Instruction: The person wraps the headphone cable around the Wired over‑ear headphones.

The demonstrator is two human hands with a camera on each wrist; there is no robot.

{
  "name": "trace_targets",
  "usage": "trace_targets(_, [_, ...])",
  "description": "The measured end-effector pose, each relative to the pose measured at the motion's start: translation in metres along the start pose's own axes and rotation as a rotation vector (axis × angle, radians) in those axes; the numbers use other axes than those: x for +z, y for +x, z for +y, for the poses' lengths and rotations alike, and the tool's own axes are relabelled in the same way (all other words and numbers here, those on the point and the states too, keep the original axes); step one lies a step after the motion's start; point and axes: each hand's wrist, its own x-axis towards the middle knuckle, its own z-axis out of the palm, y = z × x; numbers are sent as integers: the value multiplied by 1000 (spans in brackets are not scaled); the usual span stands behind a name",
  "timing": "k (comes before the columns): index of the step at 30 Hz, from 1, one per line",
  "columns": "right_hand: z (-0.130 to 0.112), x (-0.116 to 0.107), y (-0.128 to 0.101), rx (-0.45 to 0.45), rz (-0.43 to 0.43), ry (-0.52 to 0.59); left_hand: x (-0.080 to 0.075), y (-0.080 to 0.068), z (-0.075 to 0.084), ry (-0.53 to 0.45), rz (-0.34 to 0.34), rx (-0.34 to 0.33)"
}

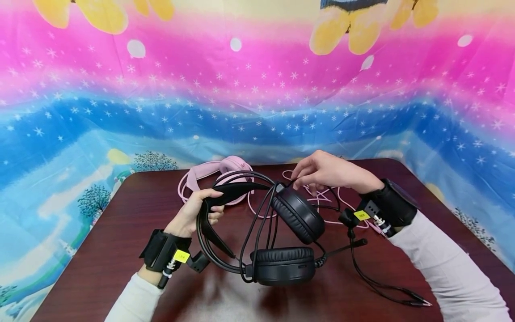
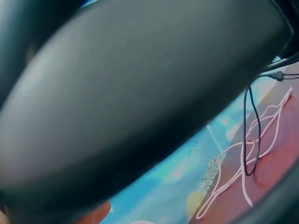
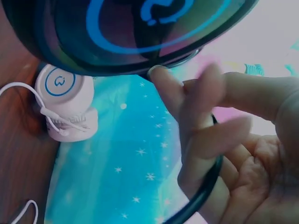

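A black headset [image 1: 285,272] is held over the table with its ear cups to the right. My left hand [image 1: 197,212] grips its padded headband [image 1: 235,192], thumb on top. That padding [image 2: 140,93] fills most of the left wrist view. At the upper ear cup [image 1: 301,217], my right hand [image 1: 322,172] pinches the black cable [image 3: 201,196] between thumb and fingers, right at the cup's edge. Loops of the cable hang around the headband and cups. A microphone boom [image 1: 350,246] sticks out rightward from the lower cup, and the cable's plugs [image 1: 420,302] dangle at the lower right.
Behind the black headset, a pink headset [image 1: 233,165] lies on the dark red table [image 1: 120,223]. Its pink cable [image 1: 335,222] spreads in loops toward the right. A patterned cloth [image 1: 257,89] hangs along the table's back and sides.
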Motion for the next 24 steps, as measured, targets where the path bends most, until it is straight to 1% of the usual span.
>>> trace_targets(3, [-2,0,0,-12,21,-3,1,0,1,16,9,4])
trace_targets(8, [-3,5,3,-11,59,52,3,0,-1,53,42,-3])
trace_targets(11, [-2,7,3,-26,60,75,5,1,-3,65,62,-7])
trace_targets(14, [-2,8,3,-51,52,90,6,1,-2,68,87,8])
trace_targets(18, [-5,13,3,-96,82,47,7,-1,0,74,144,45])
trace_targets(21, [-8,18,2,-138,123,-31,9,-3,2,90,196,64])
trace_targets(23, [-11,21,2,-148,147,-70,11,-3,2,100,228,73])
trace_targets(24, [-12,22,1,-155,156,-88,12,-4,2,102,233,79])
